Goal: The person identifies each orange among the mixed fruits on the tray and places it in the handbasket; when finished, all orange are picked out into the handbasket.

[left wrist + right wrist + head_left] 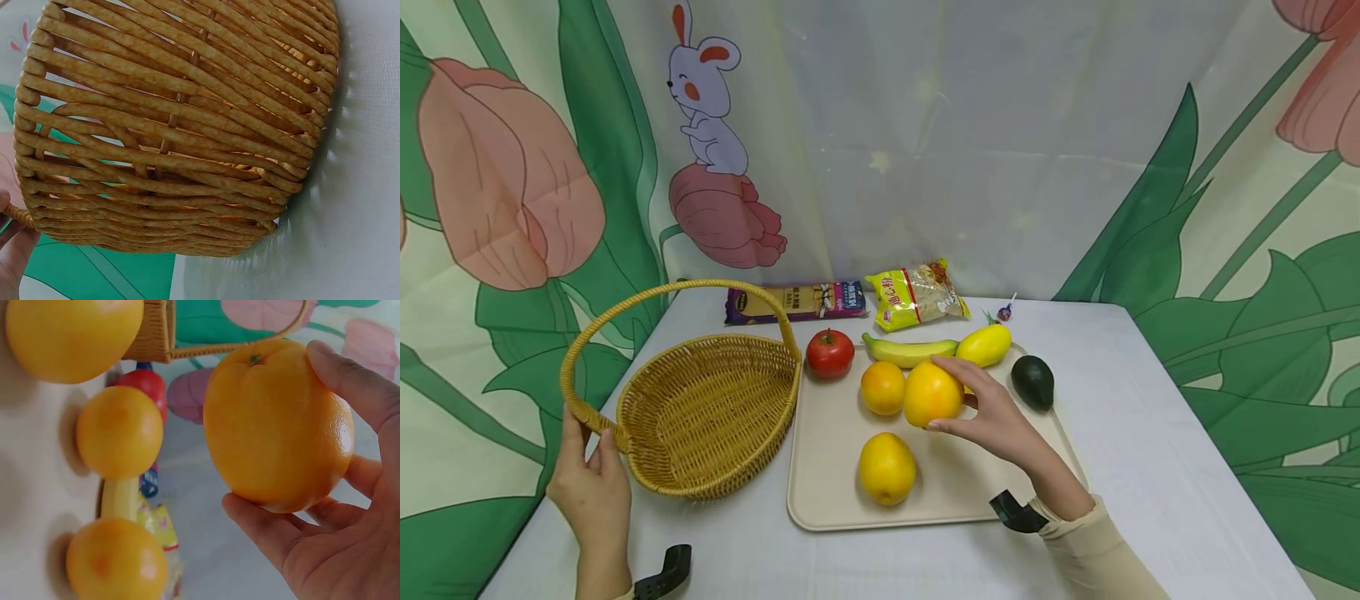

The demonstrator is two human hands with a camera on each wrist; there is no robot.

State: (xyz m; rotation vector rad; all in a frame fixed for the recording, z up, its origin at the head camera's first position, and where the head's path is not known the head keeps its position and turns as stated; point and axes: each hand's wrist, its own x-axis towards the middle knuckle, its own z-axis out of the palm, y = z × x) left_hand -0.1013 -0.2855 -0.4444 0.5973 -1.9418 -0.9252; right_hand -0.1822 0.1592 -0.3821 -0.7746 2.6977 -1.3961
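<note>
My right hand (pixel 992 412) holds an orange (pixel 932 395) above a beige tray (pixel 831 504), thumb on one side and fingers on the other. The right wrist view shows the green stem end of this orange (pixel 278 425). Beside it on the tray sit a smaller orange (pixel 882 387) and, nearer the front, a yellow round fruit (pixel 887 468). Another orange fruit (pixel 115 559) appears low in the right wrist view; the hand mostly hides it from the head view. At the left, my left hand (pixel 591 492) grips the handle base of a wicker basket (pixel 715 417), whose inside shows no fruit.
Around the tray's back lie a red apple (pixel 830 353), a banana (pixel 910 351), a yellow mango-like fruit (pixel 985 345) and an avocado (pixel 1033 382). Behind are a purple packet (pixel 797 302), a yellow bag (pixel 917 296) and a small wrapped lollipop (pixel 1005 312), near a printed curtain (pixel 925 167).
</note>
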